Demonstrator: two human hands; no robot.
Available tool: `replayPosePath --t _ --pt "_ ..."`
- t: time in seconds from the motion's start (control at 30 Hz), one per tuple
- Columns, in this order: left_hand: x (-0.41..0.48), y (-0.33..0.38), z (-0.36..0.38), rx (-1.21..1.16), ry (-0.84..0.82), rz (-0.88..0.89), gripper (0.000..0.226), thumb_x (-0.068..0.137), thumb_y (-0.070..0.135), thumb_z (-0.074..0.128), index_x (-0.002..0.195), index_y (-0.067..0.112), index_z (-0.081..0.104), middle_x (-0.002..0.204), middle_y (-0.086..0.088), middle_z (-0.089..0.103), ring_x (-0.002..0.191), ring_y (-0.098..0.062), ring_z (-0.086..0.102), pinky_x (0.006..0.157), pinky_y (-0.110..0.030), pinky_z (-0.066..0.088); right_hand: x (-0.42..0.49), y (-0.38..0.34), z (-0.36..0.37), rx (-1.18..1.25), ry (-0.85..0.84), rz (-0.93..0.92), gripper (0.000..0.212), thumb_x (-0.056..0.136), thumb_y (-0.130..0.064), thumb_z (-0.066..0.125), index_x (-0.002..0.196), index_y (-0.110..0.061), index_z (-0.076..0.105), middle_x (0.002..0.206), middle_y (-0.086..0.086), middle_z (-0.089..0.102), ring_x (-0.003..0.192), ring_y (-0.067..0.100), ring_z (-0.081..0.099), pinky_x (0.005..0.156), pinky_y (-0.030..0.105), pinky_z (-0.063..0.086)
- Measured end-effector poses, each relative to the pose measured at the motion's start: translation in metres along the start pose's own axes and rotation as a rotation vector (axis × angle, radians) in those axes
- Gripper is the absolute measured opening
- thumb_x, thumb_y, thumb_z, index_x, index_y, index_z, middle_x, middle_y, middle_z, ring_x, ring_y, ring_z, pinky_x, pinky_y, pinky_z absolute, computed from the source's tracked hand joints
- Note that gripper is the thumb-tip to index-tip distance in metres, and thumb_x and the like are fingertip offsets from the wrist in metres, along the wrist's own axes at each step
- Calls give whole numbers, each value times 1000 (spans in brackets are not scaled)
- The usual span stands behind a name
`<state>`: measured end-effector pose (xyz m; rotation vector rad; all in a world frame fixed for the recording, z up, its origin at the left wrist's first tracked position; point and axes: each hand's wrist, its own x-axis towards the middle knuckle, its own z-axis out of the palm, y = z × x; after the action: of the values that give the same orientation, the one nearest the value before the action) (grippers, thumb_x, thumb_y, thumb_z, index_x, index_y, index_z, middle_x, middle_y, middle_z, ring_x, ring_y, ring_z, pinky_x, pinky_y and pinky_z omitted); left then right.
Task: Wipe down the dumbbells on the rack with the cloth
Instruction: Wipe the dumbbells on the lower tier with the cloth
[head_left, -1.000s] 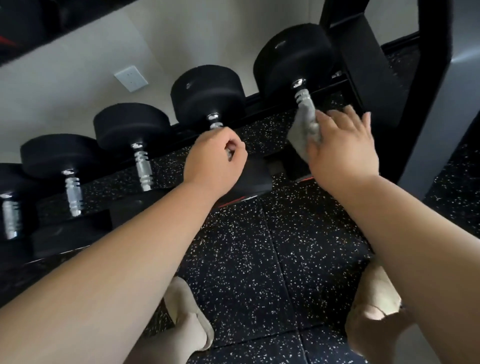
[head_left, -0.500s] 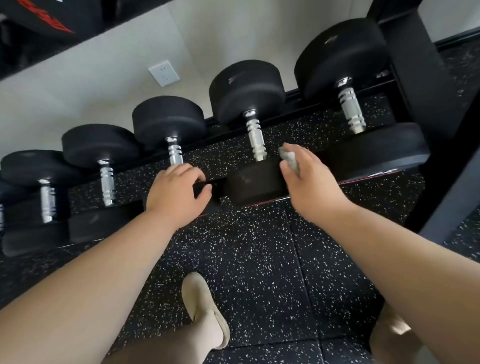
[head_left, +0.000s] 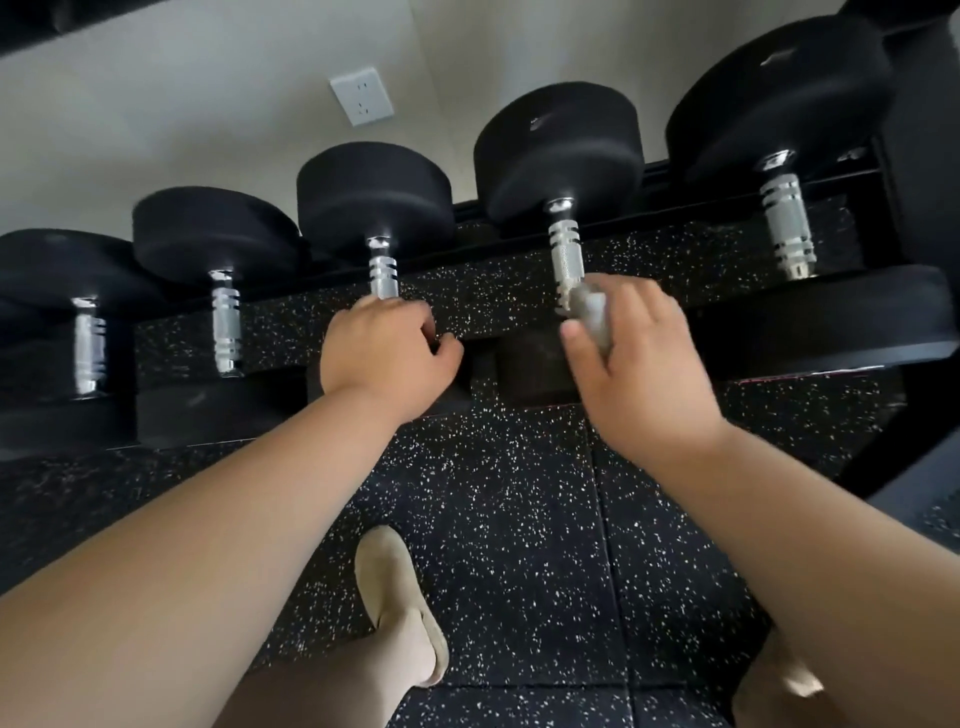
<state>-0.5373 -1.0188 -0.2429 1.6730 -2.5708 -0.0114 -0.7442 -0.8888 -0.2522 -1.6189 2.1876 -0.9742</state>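
Several black dumbbells with chrome handles lie in a row on a low rack (head_left: 670, 171). My right hand (head_left: 639, 364) holds a bunched grey cloth (head_left: 589, 314) against the near end of the chrome handle of the second dumbbell from the right (head_left: 566, 254). My left hand (head_left: 384, 353) curls round the near end of the middle dumbbell (head_left: 382, 273), covering the lower part of its handle. The dumbbell at the far right (head_left: 784, 223) stands free of both hands.
The rack's black upright (head_left: 919, 171) rises at the right edge. A white wall socket (head_left: 361, 96) sits on the wall behind. My two feet in beige shoes (head_left: 402, 603) stand on black speckled rubber floor tiles below the rack.
My right hand with the cloth has left the rightmost dumbbell's handle and come to the one beside it. My left hand has shifted one dumbbell to the left.
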Motion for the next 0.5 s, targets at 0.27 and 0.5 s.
replayPosePath --t 0.27,0.5 --pt "1 0 3 -22 0 -61 26 91 49 60 86 27 71 78 6 53 81 -20 49 69 -33 37 -14 -31 37 -488 -215 -423 54 98 -43 50 140 -11 59 142 7 57 144 33 40 126 52 17" --pt "1 -2 7 -22 20 -63 29 91 53 57 84 28 70 81 3 62 79 -22 54 67 -32 37 -2 -12 11 -145 74 -149 25 97 -22 57 112 -5 67 115 9 66 110 30 61 111 47 45"
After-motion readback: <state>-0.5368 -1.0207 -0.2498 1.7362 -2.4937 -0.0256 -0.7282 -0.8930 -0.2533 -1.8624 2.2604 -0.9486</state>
